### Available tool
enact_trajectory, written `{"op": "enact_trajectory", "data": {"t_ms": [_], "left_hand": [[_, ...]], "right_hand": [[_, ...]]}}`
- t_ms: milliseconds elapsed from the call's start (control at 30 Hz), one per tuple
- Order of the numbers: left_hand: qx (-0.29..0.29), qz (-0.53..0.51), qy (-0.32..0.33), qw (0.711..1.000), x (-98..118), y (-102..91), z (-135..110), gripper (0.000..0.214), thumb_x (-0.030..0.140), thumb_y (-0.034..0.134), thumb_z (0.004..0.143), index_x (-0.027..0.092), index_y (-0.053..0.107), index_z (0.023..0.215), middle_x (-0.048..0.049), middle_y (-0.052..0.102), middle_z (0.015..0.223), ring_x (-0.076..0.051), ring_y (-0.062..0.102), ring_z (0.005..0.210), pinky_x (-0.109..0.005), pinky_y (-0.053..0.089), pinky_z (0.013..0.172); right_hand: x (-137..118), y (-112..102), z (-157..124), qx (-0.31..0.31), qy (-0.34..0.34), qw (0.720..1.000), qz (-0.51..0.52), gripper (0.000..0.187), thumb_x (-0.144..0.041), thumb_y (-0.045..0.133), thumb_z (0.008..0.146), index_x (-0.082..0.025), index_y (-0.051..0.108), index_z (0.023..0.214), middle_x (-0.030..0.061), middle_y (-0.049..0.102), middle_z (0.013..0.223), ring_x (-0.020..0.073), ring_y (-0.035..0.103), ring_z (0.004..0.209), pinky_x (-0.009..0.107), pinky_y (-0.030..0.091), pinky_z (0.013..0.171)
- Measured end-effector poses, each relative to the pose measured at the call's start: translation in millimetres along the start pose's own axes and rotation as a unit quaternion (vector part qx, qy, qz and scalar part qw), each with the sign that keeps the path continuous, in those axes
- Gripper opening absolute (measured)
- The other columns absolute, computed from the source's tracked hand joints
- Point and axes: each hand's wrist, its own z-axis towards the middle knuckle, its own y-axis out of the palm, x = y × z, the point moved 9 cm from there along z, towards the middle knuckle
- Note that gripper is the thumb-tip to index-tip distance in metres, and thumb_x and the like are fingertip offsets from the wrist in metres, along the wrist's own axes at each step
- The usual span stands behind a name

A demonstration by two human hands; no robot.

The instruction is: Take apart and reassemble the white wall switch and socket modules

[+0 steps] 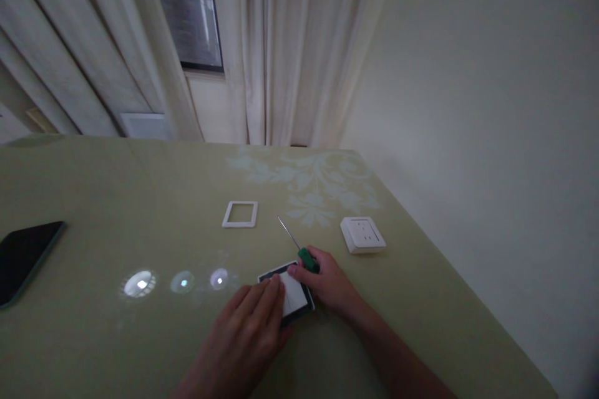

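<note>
A square wall plate (294, 297), with a white middle and a dark border inside a thin white rim, lies tilted between my hands. My left hand (253, 324) is closed on its left side, fingers pressed together across its face. In my right hand (330, 277) is a screwdriver (307, 259) with a green handle, its thin metal shaft pointing up and to the left, away from the plate. The right thumb rests on the plate's upper edge. Beyond the hands lies a white square frame (226, 214), and to the right sits a white wall socket (361, 235) on a box.
The green table (163, 199) has a pale leaf pattern and light reflections. A dark phone (28, 255) lies at the far left. Curtains (299, 43) and a window (191, 6) stand behind the table, and a plain wall (491, 106) runs along its right edge.
</note>
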Motion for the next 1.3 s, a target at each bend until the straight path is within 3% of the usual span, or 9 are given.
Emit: {"op": "enact_trajectory", "data": {"t_ms": [133,300,500,667,800,933,1000,1100,1300], "left_hand": [[0.019,-0.032,-0.008,0.999,-5,-4.9,4,0.031,0.032,0.059,0.106,0.011,0.069,0.127,-0.0179,0.080,0.123,-0.036,0.077,0.102,-0.052,0.062,0.088],[0.003,-0.179,-0.129,0.975,-32,6.1,5,0.021,0.034,0.073,0.099,0.025,0.068,0.117,-0.0089,0.077,0.122,-0.034,0.072,0.108,-0.053,0.061,0.091],[-0.033,-0.341,-0.216,0.914,-50,23.3,6,0.032,0.030,0.082,0.091,0.027,0.066,0.119,-0.0072,0.073,0.126,-0.031,0.068,0.115,-0.046,0.061,0.094],[-0.021,-0.362,-0.221,0.905,-56,24.4,4,0.046,0.031,0.085,0.087,0.029,0.067,0.129,-0.0083,0.074,0.125,-0.032,0.069,0.116,-0.049,0.060,0.099],[-0.021,-0.396,-0.224,0.890,-55,29.5,1,0.039,0.033,0.084,0.087,0.029,0.071,0.123,-0.0103,0.070,0.134,-0.033,0.067,0.125,-0.051,0.058,0.105],[-0.031,-0.448,-0.270,0.852,-59,39.4,2,0.018,0.041,0.068,0.100,0.027,0.072,0.109,-0.0068,0.077,0.115,-0.028,0.074,0.105,-0.041,0.063,0.089],[-0.040,-0.474,-0.285,0.832,-60,43.1,6,0.022,0.046,0.065,0.102,0.026,0.072,0.105,-0.0040,0.078,0.099,-0.025,0.075,0.091,-0.037,0.062,0.078],[-0.036,-0.508,-0.283,0.813,-63,43.4,12,0.024,0.047,0.065,0.102,0.026,0.075,0.110,-0.0041,0.080,0.101,-0.024,0.075,0.093,-0.035,0.061,0.081],[-0.057,-0.476,-0.287,0.829,-69,58.1,15,0.034,0.048,0.056,0.103,0.022,0.078,0.100,-0.0042,0.081,0.089,-0.022,0.075,0.081,-0.029,0.058,0.069]], "right_hand": [[-6,-2,-4,-0.062,0.021,0.998,0.027,0.041,-0.042,0.089,0.070,-0.021,0.060,0.089,-0.0036,0.061,0.084,0.0175,0.054,0.079,0.027,0.043,0.071],[-10,-6,-11,-0.109,0.032,0.993,0.017,0.050,-0.038,0.097,0.061,-0.021,0.063,0.094,-0.0031,0.063,0.090,0.0202,0.055,0.087,0.028,0.044,0.077],[-7,-8,-11,-0.095,0.026,0.995,-0.022,0.052,-0.037,0.098,0.060,-0.022,0.062,0.094,-0.0035,0.059,0.091,0.0196,0.053,0.087,0.027,0.041,0.075],[-6,-7,-9,-0.056,0.014,0.996,-0.063,0.044,-0.044,0.093,0.071,-0.022,0.060,0.088,-0.0031,0.059,0.086,0.0194,0.054,0.084,0.028,0.040,0.074],[-5,-5,-8,-0.017,0.001,0.997,-0.079,0.039,-0.049,0.084,0.080,-0.021,0.058,0.086,-0.0023,0.059,0.084,0.0188,0.054,0.081,0.029,0.040,0.072],[-5,0,-8,-0.027,0.002,0.996,-0.086,0.040,-0.051,0.083,0.081,-0.022,0.055,0.081,-0.0035,0.056,0.078,0.0174,0.051,0.076,0.028,0.037,0.068],[-4,1,-8,-0.032,0.010,0.996,-0.079,0.039,-0.048,0.083,0.080,-0.022,0.055,0.081,-0.0036,0.055,0.078,0.0170,0.050,0.075,0.027,0.037,0.067],[-4,1,-7,-0.032,0.010,0.996,-0.080,0.036,-0.045,0.081,0.080,-0.022,0.054,0.081,-0.0033,0.054,0.079,0.0171,0.050,0.076,0.028,0.037,0.068],[-6,0,-2,-0.026,-0.020,0.996,-0.086,0.041,-0.052,0.076,0.086,-0.022,0.051,0.076,-0.0034,0.050,0.075,0.0163,0.047,0.074,0.028,0.034,0.065]]}}
